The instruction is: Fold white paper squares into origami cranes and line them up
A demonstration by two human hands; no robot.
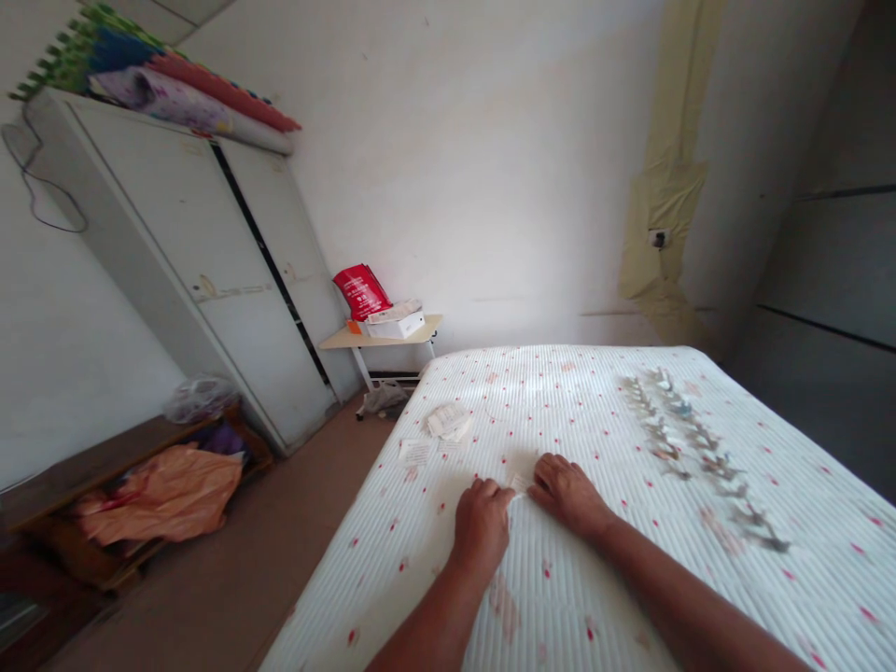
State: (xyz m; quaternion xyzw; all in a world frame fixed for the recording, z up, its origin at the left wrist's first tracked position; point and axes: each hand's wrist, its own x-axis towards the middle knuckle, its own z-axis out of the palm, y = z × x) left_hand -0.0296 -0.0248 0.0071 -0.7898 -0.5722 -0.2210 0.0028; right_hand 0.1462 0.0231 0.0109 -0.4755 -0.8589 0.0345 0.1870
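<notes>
A small piece of printed paper [519, 483] is between my two hands, low over the bed. My left hand [483, 518] is closed, with thumb and fingertips pinching its left edge. The fingers of my right hand [566, 487] are curled in on the paper's right side. Beyond my left hand lies a loose stack of printed paper pieces [449, 420], with a single printed slip [414, 453] beside it. Over on the right, several small folded paper figures [676, 420], somewhat bird-like but blurred, stand in rows.
Everything rests on a bed with a white, ribbed, red-dotted cover [560, 597]. Behind its far left corner, a small table [343, 340] carries a red bag [362, 291] and a white box [398, 324]. A grey metal cabinet [182, 252] stands at left, near a low wooden bench [119, 443].
</notes>
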